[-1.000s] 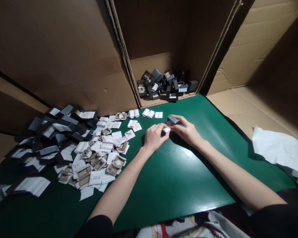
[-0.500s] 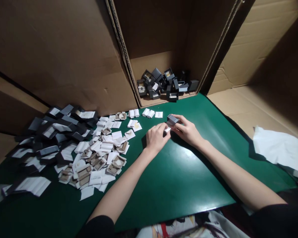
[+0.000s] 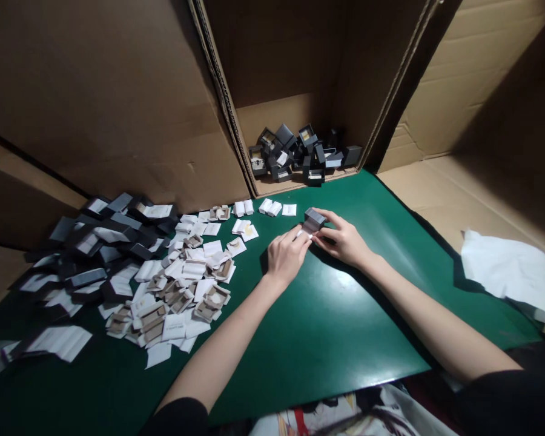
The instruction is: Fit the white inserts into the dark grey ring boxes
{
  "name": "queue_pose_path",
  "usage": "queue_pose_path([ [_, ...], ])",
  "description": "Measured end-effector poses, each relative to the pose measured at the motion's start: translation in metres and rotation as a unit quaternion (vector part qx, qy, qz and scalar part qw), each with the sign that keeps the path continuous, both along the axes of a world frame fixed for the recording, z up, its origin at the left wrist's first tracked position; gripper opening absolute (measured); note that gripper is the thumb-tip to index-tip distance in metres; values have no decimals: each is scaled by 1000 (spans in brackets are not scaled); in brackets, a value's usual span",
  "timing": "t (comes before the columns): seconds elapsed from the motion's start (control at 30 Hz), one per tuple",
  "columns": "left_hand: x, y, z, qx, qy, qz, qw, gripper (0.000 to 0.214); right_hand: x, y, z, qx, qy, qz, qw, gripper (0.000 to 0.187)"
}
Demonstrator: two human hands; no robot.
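Observation:
My right hand (image 3: 345,241) is closed on a small dark grey box (image 3: 315,218), held tilted just above the green table. Thumb and fingers of my left hand (image 3: 287,255) pinch a small white card insert (image 3: 304,234) at the box's near side; my fingers hide most of it. The two hands almost meet at the fingertips. Left of them lies a spread of folded white card inserts (image 3: 194,267), some with brown insides showing. A flat white square (image 3: 289,209) rests beyond my left hand.
Dark boxes with white inserts (image 3: 104,233) are heaped at the left. Several small open black boxes (image 3: 295,151) sit inside a cardboard carton (image 3: 272,112) at the back. A white sheet (image 3: 508,269) lies at the right edge of the green table (image 3: 345,333).
My left fingers have shifted slightly in toward the box, and less of the white insert shows. The box has tilted a little in my right hand. The piles are unchanged.

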State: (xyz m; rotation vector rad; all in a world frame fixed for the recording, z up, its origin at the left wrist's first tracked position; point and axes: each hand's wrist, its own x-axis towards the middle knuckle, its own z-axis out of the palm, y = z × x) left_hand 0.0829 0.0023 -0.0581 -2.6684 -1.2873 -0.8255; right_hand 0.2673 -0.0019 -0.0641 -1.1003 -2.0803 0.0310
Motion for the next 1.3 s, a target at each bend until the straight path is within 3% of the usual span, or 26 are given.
queue_pose_path([
  [0.33,-2,3,-2,49,49,-33,997,23,2,3,-7,-79,107,2,991,25],
  [0.5,4,-6,1,26,85,-24,996,20,4,6,-11,-103,115,-48,987,39],
  [0.7,6,-10,3,3,120,-56,991,41,9,10,-10,-147,174,-61,972,45],
  [0.9,13,-18,7,5,115,-48,992,40,8,7,-3,-118,235,-81,962,45],
  [1.03,16,-20,1,3,122,-83,989,51,6,6,-3,-101,290,-91,947,47],
  [1.3,8,-14,-11,-38,105,-110,988,53,8,9,-8,-155,328,-82,928,49],
])
